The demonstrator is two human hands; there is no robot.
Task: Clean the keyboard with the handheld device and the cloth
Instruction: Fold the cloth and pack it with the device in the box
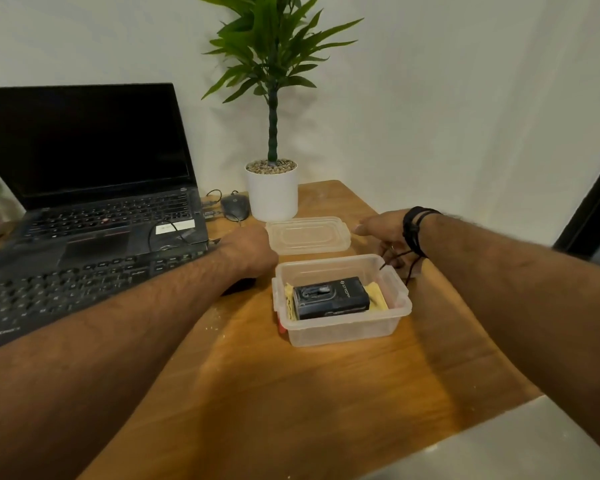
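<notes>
- Wooden desk point(257, 393) is hosting the setup, clear tub point(343, 327) sitting open, lid point(307, 235) lying just behind it.
- Boxed handheld device point(329, 297) and yellow cloth point(378, 299) are waiting inside the tub.
- Left hand point(253, 251) and right hand point(385, 237) are flanking the lid; finger positions unclear.
- Keyboard point(66, 289), left of the tub, is awaiting cleaning.

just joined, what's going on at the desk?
A person has both hands at a clear plastic lid lying on the wooden table behind an open clear container. The left hand is at the lid's left end, the right hand at its right end; whether either grips it is unclear. A black boxed device sits on a yellow cloth in the container. The keyboard, in front of the laptop, is untouched.
</notes>
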